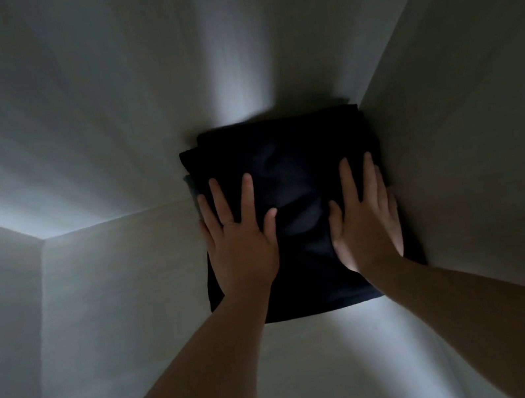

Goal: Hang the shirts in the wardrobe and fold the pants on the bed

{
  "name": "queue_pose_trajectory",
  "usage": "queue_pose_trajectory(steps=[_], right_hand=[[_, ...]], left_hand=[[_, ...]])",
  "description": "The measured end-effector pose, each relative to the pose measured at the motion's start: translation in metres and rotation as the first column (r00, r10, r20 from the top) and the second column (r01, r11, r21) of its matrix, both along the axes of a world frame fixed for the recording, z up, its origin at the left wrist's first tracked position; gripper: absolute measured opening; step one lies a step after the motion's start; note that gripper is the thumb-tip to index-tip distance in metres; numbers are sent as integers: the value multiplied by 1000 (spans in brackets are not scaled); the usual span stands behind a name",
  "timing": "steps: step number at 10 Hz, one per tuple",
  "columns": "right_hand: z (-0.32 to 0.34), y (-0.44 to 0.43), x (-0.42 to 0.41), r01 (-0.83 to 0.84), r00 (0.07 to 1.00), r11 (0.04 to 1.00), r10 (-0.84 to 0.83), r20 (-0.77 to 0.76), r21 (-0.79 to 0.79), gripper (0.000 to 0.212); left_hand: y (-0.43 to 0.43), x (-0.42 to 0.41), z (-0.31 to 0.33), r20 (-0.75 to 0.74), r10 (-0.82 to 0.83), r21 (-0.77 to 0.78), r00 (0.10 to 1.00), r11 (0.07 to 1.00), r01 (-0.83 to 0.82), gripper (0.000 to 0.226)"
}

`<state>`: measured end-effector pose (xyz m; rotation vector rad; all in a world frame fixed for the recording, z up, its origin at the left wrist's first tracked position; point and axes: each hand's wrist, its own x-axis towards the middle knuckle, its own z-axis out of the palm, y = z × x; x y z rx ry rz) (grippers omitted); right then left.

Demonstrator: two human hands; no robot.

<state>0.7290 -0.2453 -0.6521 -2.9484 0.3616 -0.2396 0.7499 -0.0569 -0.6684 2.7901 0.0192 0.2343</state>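
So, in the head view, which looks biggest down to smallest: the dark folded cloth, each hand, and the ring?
1. the dark folded cloth, largest
2. the left hand and right hand, both flat on it: alike, so unranked
3. the ring on the left hand, smallest

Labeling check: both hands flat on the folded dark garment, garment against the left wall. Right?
No. Head view: left hand and right hand lie flat on the folded dark garment, but it sits against the right wall, not the left.
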Motion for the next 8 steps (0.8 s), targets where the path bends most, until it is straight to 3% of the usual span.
queue_pose_trajectory(steps=[2, 4, 6, 7, 8], right_hand=[[8, -6, 12, -46, 980, 998, 51, -193, 34, 70], [49, -5, -14, -104, 890, 994, 105, -444, 27, 77], [85, 17, -123, -97, 684, 984, 177, -708, 152, 63], [102, 28, -172, -125, 736, 986, 166, -656, 110, 60], [118, 29, -208, -182, 807, 981, 185, -561, 61, 61]], left_hand=[[0, 10, 13, -193, 5, 29, 981, 1000, 0, 66], [24, -21, 42, -457, -132, -2, 880, 989, 148, 75], [47, -153, 58, -630, -177, -123, 756, 984, 127, 76], [48, -196, 74, -626, -191, -168, 756, 980, 109, 73], [45, -224, 94, -493, -182, -135, 851, 982, 132, 70]])
